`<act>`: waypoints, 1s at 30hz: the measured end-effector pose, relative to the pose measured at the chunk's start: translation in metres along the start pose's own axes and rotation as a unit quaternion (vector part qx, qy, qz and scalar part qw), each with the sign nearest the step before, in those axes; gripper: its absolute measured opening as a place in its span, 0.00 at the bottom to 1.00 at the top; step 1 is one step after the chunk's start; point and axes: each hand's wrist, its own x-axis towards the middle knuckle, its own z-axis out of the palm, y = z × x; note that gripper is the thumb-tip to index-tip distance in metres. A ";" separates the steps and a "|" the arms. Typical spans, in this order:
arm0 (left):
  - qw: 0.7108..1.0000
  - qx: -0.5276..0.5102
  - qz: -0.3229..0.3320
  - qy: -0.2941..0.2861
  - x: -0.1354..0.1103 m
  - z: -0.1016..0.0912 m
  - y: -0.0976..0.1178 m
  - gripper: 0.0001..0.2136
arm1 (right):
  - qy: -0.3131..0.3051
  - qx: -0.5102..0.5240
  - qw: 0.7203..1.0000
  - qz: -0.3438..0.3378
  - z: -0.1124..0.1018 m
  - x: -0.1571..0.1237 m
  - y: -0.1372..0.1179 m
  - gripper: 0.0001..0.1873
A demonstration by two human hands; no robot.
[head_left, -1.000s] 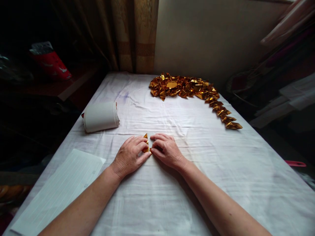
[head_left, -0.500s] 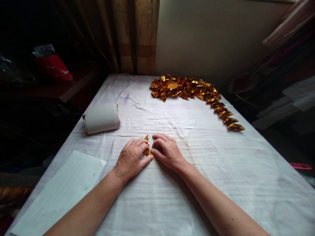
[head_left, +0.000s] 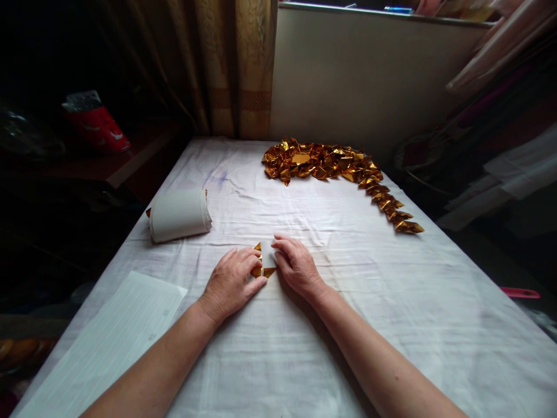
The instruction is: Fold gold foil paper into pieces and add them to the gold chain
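Note:
A small square of gold foil paper (head_left: 268,271) lies partly folded on the white cloth, its white back showing between gold folded edges. My left hand (head_left: 235,278) presses its left side down on the table, fingers and thumb over the folded gold edge. Just to the right of the paper is my right hand (head_left: 299,264), fingers slightly curled and apart, with nothing visible in them. Its fingertips are close to the paper's right edge; whether they touch it I cannot tell. Beyond both hands, a long chain of folded gold foil pieces (head_left: 326,161) curves along the table's far right side.
A curled stack of white-backed paper (head_left: 179,216) rests at the left. Nearer me, a lined sheet (head_left: 108,342) lies partly under my left forearm. A red container (head_left: 99,129) stands on a dark side table (head_left: 139,152). A pink handle (head_left: 520,292) shows beyond the right edge.
My right hand has drawn slightly right, away from the left hand. More of the paper's white back and a gold corner now show. The view has tilted up a little.

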 end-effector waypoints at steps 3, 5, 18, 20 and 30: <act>0.999 -0.014 0.009 -0.037 0.001 -0.004 -0.007 0.05 | -0.010 -0.012 1.000 0.003 -0.001 0.006 0.005 0.13; 0.997 -0.021 0.009 -0.068 0.001 -0.007 -0.012 0.06 | -0.036 -0.027 0.999 0.018 -0.004 0.015 0.003 0.13; 0.994 -0.003 0.042 -0.105 -0.002 -0.014 -0.025 0.18 | -0.240 -0.019 0.950 0.199 -0.032 0.052 -0.019 0.10; 0.994 0.016 0.053 -0.096 -0.003 -0.013 -0.025 0.19 | -0.226 -0.002 0.956 0.188 -0.031 0.045 -0.016 0.09; 0.981 0.150 0.116 0.036 0.003 -0.011 -0.021 0.10 | -0.187 -0.004 0.982 0.033 -0.040 0.004 -0.002 0.20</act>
